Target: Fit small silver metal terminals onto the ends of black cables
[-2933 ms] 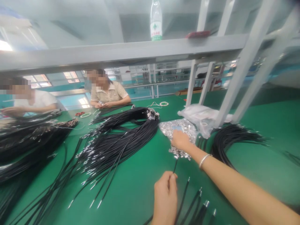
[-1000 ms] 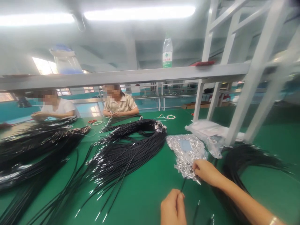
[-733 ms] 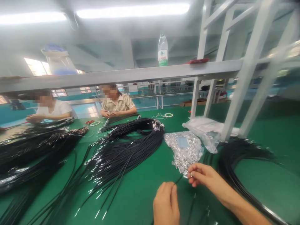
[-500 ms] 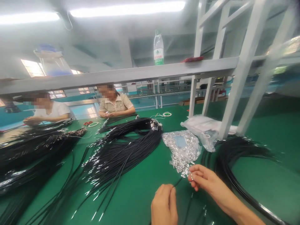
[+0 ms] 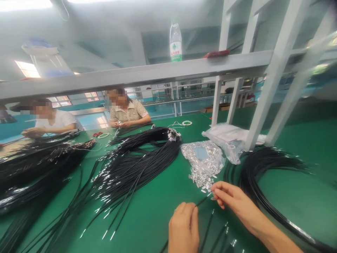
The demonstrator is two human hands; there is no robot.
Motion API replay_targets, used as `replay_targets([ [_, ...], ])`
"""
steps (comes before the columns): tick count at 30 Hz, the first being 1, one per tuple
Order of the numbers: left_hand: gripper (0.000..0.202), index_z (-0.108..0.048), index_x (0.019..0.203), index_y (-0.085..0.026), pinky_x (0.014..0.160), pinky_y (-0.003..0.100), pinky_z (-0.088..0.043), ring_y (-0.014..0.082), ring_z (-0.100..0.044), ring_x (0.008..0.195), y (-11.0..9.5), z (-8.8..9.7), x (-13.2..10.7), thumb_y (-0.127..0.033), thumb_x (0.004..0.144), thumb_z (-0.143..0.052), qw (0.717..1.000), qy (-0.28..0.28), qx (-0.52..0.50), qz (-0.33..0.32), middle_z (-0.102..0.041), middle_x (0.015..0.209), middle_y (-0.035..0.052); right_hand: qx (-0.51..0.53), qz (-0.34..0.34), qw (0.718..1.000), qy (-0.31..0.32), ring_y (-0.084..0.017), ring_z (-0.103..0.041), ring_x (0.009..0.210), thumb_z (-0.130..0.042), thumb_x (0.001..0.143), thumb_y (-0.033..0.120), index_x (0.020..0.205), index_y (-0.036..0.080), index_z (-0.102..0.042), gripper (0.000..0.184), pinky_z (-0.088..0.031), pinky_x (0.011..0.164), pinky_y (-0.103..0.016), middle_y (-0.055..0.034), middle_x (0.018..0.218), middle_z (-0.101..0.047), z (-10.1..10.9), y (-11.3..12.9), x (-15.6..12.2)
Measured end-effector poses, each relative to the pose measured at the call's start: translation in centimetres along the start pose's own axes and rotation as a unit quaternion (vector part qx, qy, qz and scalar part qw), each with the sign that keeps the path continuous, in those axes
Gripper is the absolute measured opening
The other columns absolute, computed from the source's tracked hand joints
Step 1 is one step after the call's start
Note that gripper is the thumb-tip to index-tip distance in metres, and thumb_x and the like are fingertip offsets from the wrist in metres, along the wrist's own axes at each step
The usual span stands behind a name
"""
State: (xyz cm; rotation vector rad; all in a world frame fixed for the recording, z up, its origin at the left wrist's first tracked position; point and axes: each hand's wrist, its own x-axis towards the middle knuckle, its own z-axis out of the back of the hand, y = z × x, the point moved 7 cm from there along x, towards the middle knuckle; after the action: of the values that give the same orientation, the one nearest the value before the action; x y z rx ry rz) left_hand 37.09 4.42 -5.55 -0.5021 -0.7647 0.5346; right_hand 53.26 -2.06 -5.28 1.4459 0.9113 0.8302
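My left hand (image 5: 184,225) is closed around a thin black cable (image 5: 202,201), whose bright tip points up and right. Just beyond that tip, my right hand (image 5: 228,195) pinches a small silvery metal piece at its fingertips, mostly covered by the fingers. The cable tip is close to those fingertips; whether it touches the piece I cannot tell. Right behind them, loose silvery metal sleeves (image 5: 201,178) spill from a clear plastic bag (image 5: 216,159). Below my hands, more black cables with silvery tips (image 5: 212,212) lie partly out of frame.
A large bundle of black cables (image 5: 158,154) lies left of centre, with further cables (image 5: 39,175) at far left. A coiled bundle (image 5: 252,182) lies right, near white shelf posts (image 5: 259,116). A bottle (image 5: 175,44) stands on the shelf. Two people sit across the green table (image 5: 147,214).
The cable tip has come closer to my right fingertips, and that hand has turned slightly. The view has tilted down a little, so most things sit higher or lower-left shifted in frame.
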Motion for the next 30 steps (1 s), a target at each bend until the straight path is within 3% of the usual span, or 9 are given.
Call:
replay_targets([
  [8, 0.032, -0.063, 0.084, -0.02, 0.067, 0.028, -0.044, 0.0194, -0.058, 0.069, 0.1, -0.5, -0.2, -0.026, 0.096, -0.034, 0.999, -0.004, 0.027, -0.028, -0.06, 0.071, 0.0056, -0.026, -0.004, 1.0, 0.0, -0.014, -0.047, 0.063, -0.066, 0.072, 0.06, 0.086, 0.017, -0.063, 0.045, -0.038, 0.058, -0.026, -0.0016, 0.072, -0.053, -0.2, 0.2, -0.2],
  [15, 0.03, -0.062, 0.08, -0.021, 0.063, 0.026, -0.042, 0.0189, -0.058, 0.066, -0.1, -0.6, -0.2, -0.023, 0.095, -0.036, 0.998, -0.008, 0.049, -0.027, -0.06, 0.068, 0.0042, -0.145, 0.025, 0.989, 0.002, -0.016, -0.048, 0.061, -0.058, 0.071, 0.067, 0.082, 0.019, -0.065, 0.05, -0.04, 0.058, -0.028, -0.002, 0.068, -0.054, 0.0, 1.1, -0.1],
  [19, 0.027, -0.061, 0.08, -0.021, 0.062, 0.026, -0.042, 0.0185, -0.059, 0.066, -0.4, -0.3, -0.1, -0.019, 0.094, -0.037, 0.997, 0.015, 0.07, -0.027, -0.06, 0.069, 0.0036, -0.198, 0.048, 0.979, -0.007, -0.018, -0.049, 0.064, -0.052, 0.077, 0.063, 0.084, 0.021, -0.064, 0.044, -0.041, 0.06, -0.029, -0.0028, 0.073, -0.057, 0.4, 0.8, -0.3],
  [23, 0.025, -0.061, 0.082, -0.021, 0.062, 0.025, -0.043, 0.0184, -0.061, 0.067, -0.8, -0.3, 0.0, -0.017, 0.093, -0.039, 0.993, 0.056, 0.098, -0.045, -0.062, 0.071, 0.0034, -0.24, 0.093, 0.966, -0.005, -0.021, -0.055, 0.077, -0.049, 0.083, 0.054, 0.081, 0.022, -0.064, 0.035, -0.043, 0.073, -0.031, -0.0039, 0.082, -0.061, 0.2, 0.9, -0.5],
  [30, 0.025, -0.06, 0.08, -0.021, 0.064, 0.028, -0.044, 0.0204, -0.062, 0.068, -0.2, -1.0, -0.4, -0.016, 0.09, -0.038, 0.996, 0.035, 0.078, -0.022, -0.065, 0.072, 0.0044, -0.166, 0.023, 0.986, 0.026, -0.017, -0.052, 0.061, -0.057, 0.076, 0.056, 0.081, 0.019, -0.06, 0.038, -0.043, 0.056, -0.028, -0.002, 0.069, -0.055, -0.7, -0.9, -0.1],
])
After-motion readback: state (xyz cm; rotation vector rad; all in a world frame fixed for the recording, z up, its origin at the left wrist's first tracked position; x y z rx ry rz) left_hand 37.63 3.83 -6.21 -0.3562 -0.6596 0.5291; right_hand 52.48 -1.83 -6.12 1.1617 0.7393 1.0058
